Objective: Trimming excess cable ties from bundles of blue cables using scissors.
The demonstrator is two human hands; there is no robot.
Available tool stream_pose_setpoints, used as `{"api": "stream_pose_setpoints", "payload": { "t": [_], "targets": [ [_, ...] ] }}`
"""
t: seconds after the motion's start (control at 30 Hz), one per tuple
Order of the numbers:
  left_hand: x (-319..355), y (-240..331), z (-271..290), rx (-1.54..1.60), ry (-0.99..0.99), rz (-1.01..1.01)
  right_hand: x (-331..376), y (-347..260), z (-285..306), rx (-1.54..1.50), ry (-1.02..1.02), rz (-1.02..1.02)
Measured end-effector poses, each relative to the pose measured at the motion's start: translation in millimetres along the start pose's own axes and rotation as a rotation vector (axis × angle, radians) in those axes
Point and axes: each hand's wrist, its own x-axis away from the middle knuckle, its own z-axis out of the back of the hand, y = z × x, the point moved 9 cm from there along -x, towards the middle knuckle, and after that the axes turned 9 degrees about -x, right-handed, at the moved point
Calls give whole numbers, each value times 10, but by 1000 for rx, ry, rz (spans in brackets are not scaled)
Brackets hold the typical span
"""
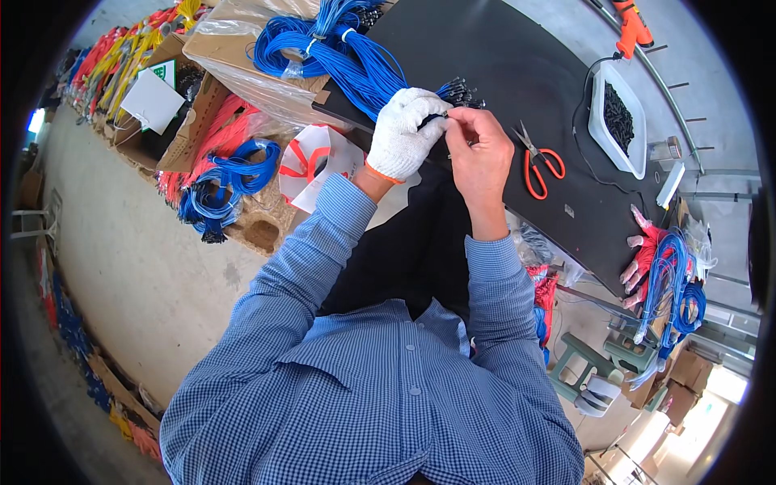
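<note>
My left hand (404,133), in a white knitted glove with an orange cuff edge, is closed on a thin black cable end (431,120). The bare right hand (481,158) pinches the tip of that piece between thumb and forefinger; the tip itself is mostly hidden by the fingers. Just beyond the glove lies a thick bundle of blue cables (364,77) tied with white bands. Its black connector ends (462,93) point right, close behind my fingers. Orange-handled scissors (540,162) rest on the black tabletop (517,48), right of my right hand, blades apart.
A white tray (618,121) of small black parts stands at the table's right, near an orange corded tool (633,28). Red and blue cables (667,275) hang over the right corner. Cardboard boxes (190,137), a white-and-red bag (319,166) and blue cable coils (222,190) sit left.
</note>
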Motion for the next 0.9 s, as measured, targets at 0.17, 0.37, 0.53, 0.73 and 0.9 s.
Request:
{"api": "stream_pose_setpoints", "payload": {
  "t": [0.17, 0.37, 0.53, 0.73, 0.9],
  "targets": [
    [24, 13, -28, -18, 47, 4, -88, 67, 46, 80, -45, -30],
    [48, -63, -96, 95, 32, 111, -50, 386, 273, -163, -35, -219],
    [130, -127, -150, 197, 12, 178, 11, 756, 1290, 1003, -174, 32],
    [242, -199, -298, 576, -5, 473, 200, 996, 1352, 980, -427, -134],
    [300, -268, -370, 677, -15, 596, 131, 929, 1394, 1036, -379, -61]
  ]
}}
